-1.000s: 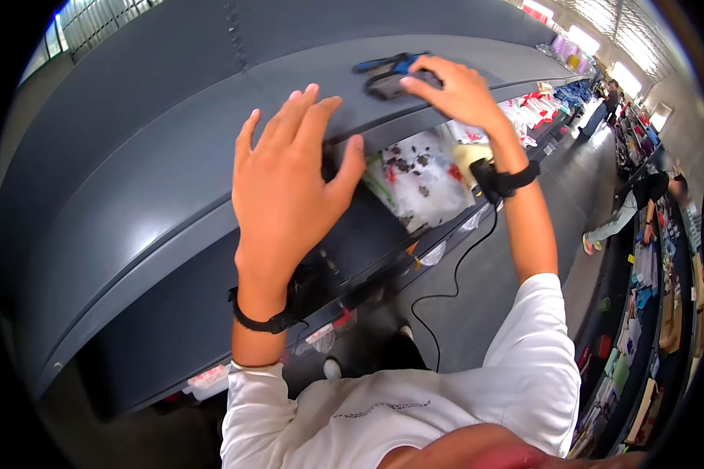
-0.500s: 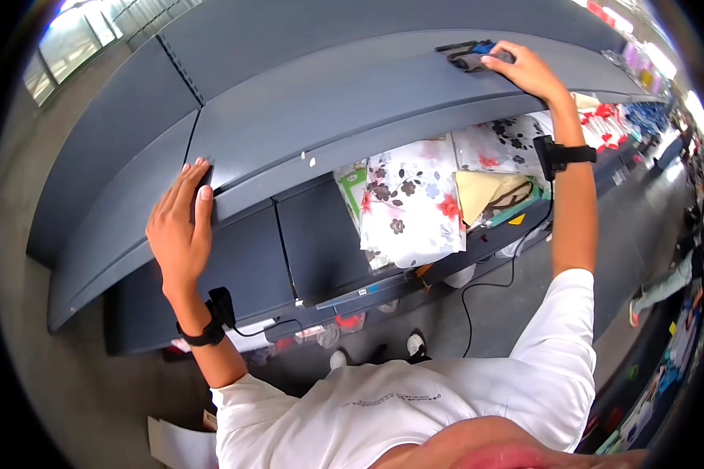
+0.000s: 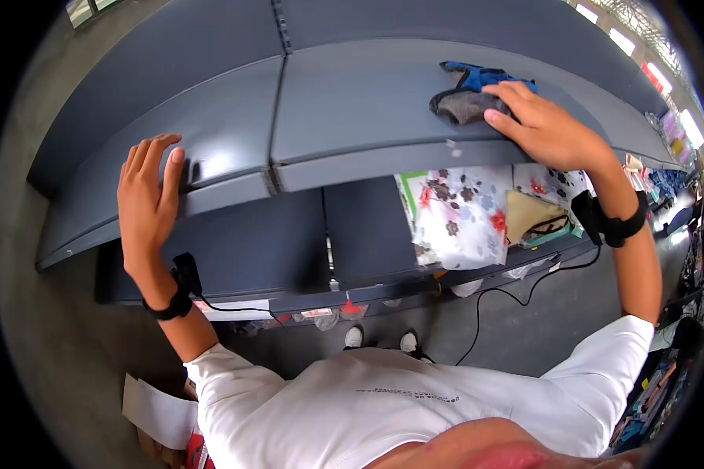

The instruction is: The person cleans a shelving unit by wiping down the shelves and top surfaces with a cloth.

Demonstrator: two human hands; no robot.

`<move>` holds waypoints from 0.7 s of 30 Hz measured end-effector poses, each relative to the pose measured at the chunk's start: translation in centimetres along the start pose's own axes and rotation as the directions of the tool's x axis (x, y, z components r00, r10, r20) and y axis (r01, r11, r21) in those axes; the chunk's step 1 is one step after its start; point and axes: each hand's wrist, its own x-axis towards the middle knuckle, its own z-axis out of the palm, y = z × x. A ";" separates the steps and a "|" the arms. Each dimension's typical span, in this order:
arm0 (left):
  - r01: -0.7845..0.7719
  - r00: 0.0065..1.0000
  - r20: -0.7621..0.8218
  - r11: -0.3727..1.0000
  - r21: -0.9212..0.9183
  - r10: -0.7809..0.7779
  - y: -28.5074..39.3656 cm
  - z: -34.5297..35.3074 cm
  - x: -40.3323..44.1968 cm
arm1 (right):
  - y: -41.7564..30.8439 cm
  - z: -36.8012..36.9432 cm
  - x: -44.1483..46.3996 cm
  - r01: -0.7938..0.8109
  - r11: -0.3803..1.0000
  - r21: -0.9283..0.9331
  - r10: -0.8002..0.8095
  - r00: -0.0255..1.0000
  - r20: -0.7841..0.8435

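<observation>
My right hand (image 3: 544, 129) rests with its fingers on a dark grey and blue cloth item (image 3: 465, 105), which looks like a glove, on the upper grey shelf (image 3: 352, 109). Its fingertips bend over the item's right end. Over the left part of the same shelf, near its front edge, my left hand (image 3: 149, 191) has its fingers apart and holds nothing. Both wrists wear black straps with a small device and a cable.
On the lower shelf (image 3: 250, 242) lie floral packages (image 3: 461, 223) and a cream-coloured package (image 3: 528, 215). Cardboard (image 3: 160, 414) is on the floor at lower left. A loose black cable hangs from my right wrist. Stocked shelving stands at far right.
The view has shifted along the shelf. My left hand has moved away from my right hand, toward the shelf's left part. My right hand remains at the cloth item.
</observation>
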 end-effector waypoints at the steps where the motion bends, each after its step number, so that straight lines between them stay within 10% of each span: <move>1: -0.020 1.000 -0.010 0.999 0.043 0.021 -0.2 -0.9 -0.8 | -0.9 -0.5 -0.2 0.045 0.999 -0.027 -0.043 0.996 0.081; 6: 0.021 0.987 0.162 1.000 -0.013 -0.018 -9.7 -2.1 -2.7 | -11.4 -4.3 9.2 0.034 0.984 -0.176 0.078 0.801 0.593; 11: -0.003 0.974 0.223 0.992 0.123 -0.025 -10.0 -2.3 -2.9 | -13.4 -1.0 18.5 0.309 0.936 -0.168 -0.187 0.842 0.506; 15: -0.032 0.984 0.177 0.999 0.019 0.029 -11.0 -1.5 -3.1 | -14.8 -0.8 23.9 0.092 0.996 0.005 -0.080 0.840 0.536; 21: -0.073 0.992 0.103 0.995 0.064 0.066 -10.8 -1.8 -3.1 | -8.9 0.0 24.9 0.182 0.982 0.045 -0.178 0.835 0.520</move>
